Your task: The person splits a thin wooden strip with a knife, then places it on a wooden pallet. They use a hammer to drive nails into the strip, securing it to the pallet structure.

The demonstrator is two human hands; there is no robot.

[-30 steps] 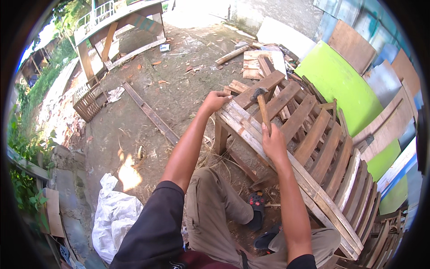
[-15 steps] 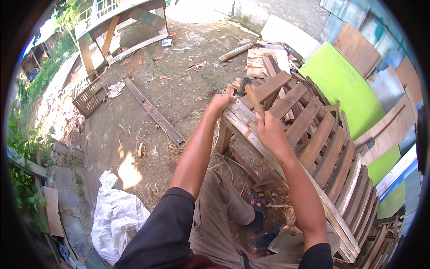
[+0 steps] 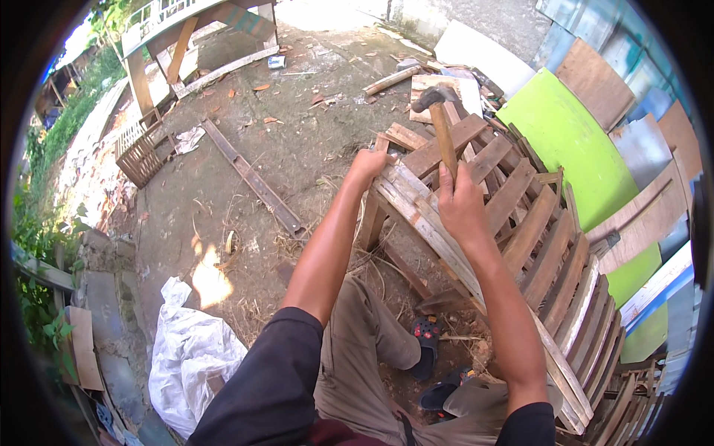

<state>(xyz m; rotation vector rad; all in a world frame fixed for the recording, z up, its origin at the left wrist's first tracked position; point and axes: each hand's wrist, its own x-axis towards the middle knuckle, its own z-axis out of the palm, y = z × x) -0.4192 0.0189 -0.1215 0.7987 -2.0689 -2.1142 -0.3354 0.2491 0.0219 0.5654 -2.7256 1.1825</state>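
Raised since a moment ago, the head-heavy hammer (image 3: 442, 126) sits in the right hand (image 3: 460, 204), fingers wrapped low on its stiff handle, while the left hand (image 3: 368, 163) grips the rigid wooden pallet (image 3: 513, 223).

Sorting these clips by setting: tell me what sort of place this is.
Probably an outdoor yard used for rough woodwork. Bare dirt ground is strewn with loose planks, a slatted wooden pallet frame sits under the hands, and painted boards lean nearby.

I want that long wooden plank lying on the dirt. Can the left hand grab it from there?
Probably not: the left hand grips the slatted wooden pallet's corner, and the long wooden plank lies apart across bare dirt.
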